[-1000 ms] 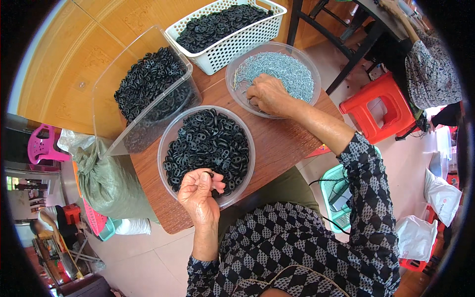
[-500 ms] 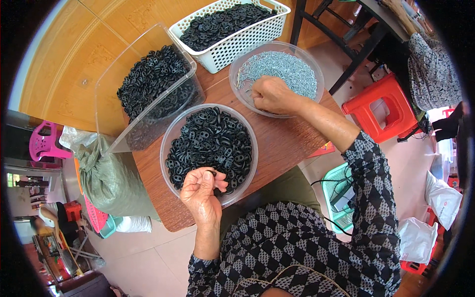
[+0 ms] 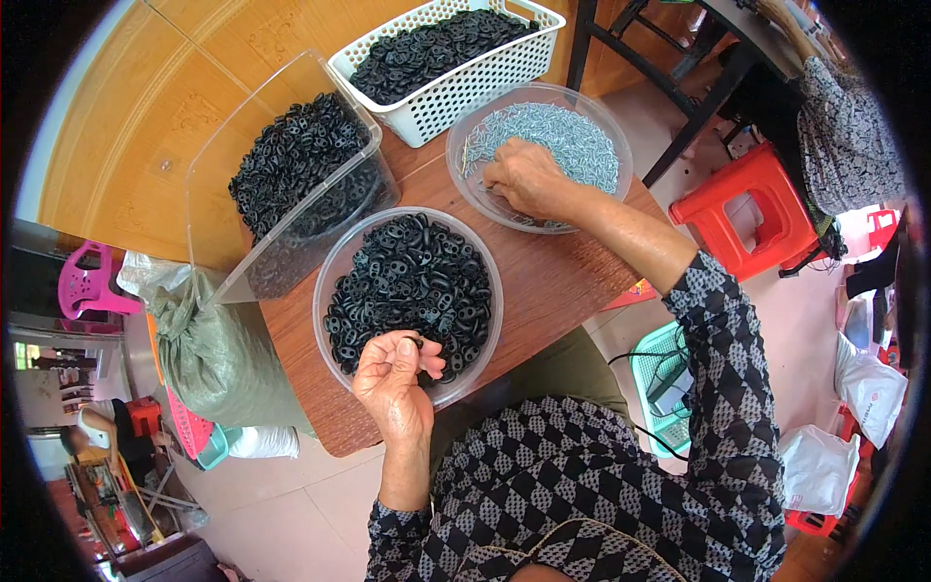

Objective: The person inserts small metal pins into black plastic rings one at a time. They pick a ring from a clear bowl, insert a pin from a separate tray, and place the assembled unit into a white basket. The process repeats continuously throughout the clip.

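My left hand is closed in a pinch above the near edge of a round clear tub. A small black plastic piece shows between its thumb and fingers. Heaped in that tub are black two-hole plastic pieces of the same look. Farther right, my right hand reaches into a round clear bowl of small silver screws, at the bowl's left part. Its fingers are bent down and drawn together; the tips are mostly hidden, so anything between them cannot be made out.
A tilted clear bin of black pieces and a white perforated basket of more stand at the back of the wooden table. Beside it are a green sack, a red stool and a mint basket. Another person's sleeve is at far right.
My right hand has shifted slightly left and up within the screw bowl, its fingers now a little more extended. My left hand keeps its pinch on the black piece, nearly unmoved.
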A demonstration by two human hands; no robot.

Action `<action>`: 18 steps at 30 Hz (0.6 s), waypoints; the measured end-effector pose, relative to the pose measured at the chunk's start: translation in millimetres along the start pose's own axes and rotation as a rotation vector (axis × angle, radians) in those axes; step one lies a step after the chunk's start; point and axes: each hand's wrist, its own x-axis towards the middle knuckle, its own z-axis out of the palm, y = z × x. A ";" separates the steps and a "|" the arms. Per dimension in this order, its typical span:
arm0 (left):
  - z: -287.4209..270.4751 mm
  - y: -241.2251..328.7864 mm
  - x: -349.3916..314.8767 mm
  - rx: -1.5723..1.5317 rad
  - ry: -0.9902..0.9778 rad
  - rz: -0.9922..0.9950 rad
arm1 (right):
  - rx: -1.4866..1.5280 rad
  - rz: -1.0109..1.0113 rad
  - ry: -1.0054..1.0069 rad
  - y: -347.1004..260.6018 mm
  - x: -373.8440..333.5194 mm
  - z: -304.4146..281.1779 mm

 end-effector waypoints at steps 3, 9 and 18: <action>-0.9 -0.4 -0.1 0.019 0.001 -0.002 | -0.035 -0.031 -0.035 -3.2 4.9 -1.8; -0.4 -0.4 0.5 0.009 -0.006 0.007 | 0.009 -0.033 -0.073 -3.7 10.7 -3.5; -1.2 -1.1 0.6 -0.001 -0.007 0.007 | -0.022 -0.020 -0.082 -7.8 10.5 3.7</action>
